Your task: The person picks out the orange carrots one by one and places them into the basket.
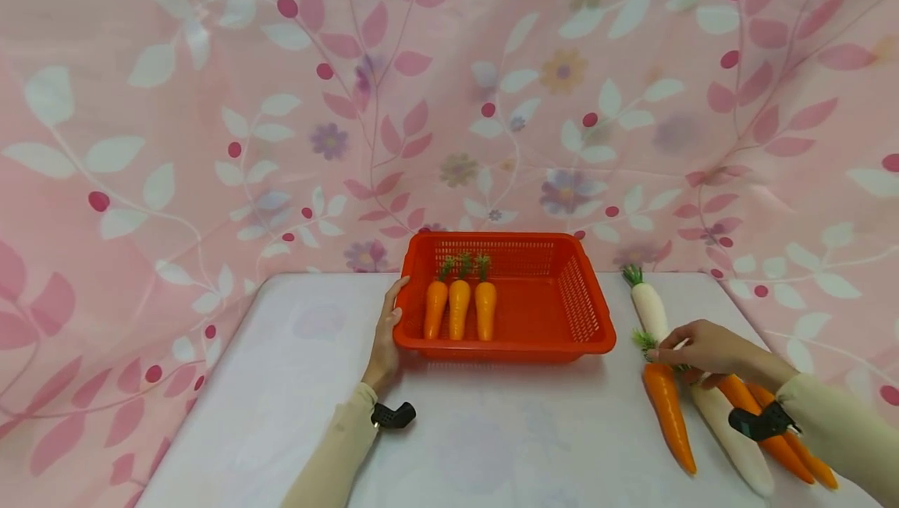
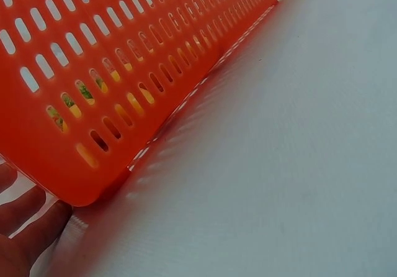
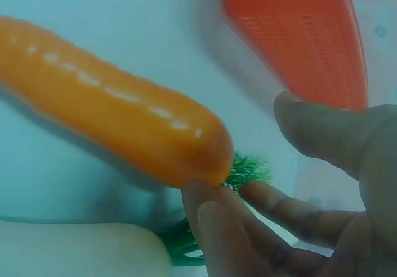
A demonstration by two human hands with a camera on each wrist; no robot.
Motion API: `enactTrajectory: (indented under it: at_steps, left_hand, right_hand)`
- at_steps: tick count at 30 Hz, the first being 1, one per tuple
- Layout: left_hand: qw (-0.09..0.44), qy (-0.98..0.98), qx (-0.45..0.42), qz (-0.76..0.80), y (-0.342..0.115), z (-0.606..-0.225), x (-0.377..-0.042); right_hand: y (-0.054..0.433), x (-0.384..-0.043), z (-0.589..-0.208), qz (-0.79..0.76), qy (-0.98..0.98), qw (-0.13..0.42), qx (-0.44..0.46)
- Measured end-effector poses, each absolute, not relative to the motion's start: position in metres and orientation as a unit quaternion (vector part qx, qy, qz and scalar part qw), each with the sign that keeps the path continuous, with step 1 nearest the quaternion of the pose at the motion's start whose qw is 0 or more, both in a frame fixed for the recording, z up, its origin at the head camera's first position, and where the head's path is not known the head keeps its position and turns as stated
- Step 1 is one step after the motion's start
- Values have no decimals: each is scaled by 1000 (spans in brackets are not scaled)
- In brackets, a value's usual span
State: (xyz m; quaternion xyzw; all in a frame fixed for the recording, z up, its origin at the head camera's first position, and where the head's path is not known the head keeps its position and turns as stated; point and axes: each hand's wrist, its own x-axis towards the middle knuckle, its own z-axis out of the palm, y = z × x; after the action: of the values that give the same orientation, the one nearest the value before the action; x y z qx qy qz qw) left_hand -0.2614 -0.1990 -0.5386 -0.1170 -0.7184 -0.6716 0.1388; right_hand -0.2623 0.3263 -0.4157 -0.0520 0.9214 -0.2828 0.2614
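Note:
My left hand (image 1: 382, 344) holds the left side of a red plastic basket (image 1: 541, 349), its thumb near the rim; in the left wrist view its fingers (image 2: 43, 227) lie against the basket's lower corner. Three small carrots (image 1: 460, 311) with green tops lie side by side in the basket's left half. At the right, my right hand (image 1: 709, 352) reaches over a larger orange carrot (image 1: 669, 414). In the right wrist view its fingertips (image 3: 211, 218) touch the leafy end of that carrot (image 3: 118, 100), while the thumb stands apart. A white radish (image 1: 733, 438) lies alongside.
Two more orange carrots (image 1: 765, 430) lie under my right forearm, partly hidden by it. Another white radish (image 1: 649, 307) with green leaves lies farther back. The white-covered table (image 1: 302, 360) ends against a pink floral curtain (image 1: 449, 102) behind the basket.

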Motion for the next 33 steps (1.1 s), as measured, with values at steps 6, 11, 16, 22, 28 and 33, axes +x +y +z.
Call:
enactTrajectory:
  at_steps: [6, 11, 16, 22, 28, 33]
  left_hand:
    - [137, -714, -121, -676, -201, -540, -262]
    - [136, -715, -115, -676, -201, -540, -261]
    - [134, -716, -111, -677, -200, -539, -259]
    - [130, -719, -110, -674, -199, -538, -259]
    - [125, -718, -109, -676, -200, -538, -258]
    - [125, -717, -109, -676, -199, -538, -259]
  right_hand:
    - [322, -248, -423, -243, 940, 233, -48]
    - [318, -240, -432, -225, 948, 223, -40]
    - [314, -234, -441, -224, 951, 211, -41]
    - [312, -231, -447, -237, 950, 202, -39]
    - [310, -229, -447, -254, 942, 214, -42]
    - [310, -229, -445, -275, 930, 240, -38]
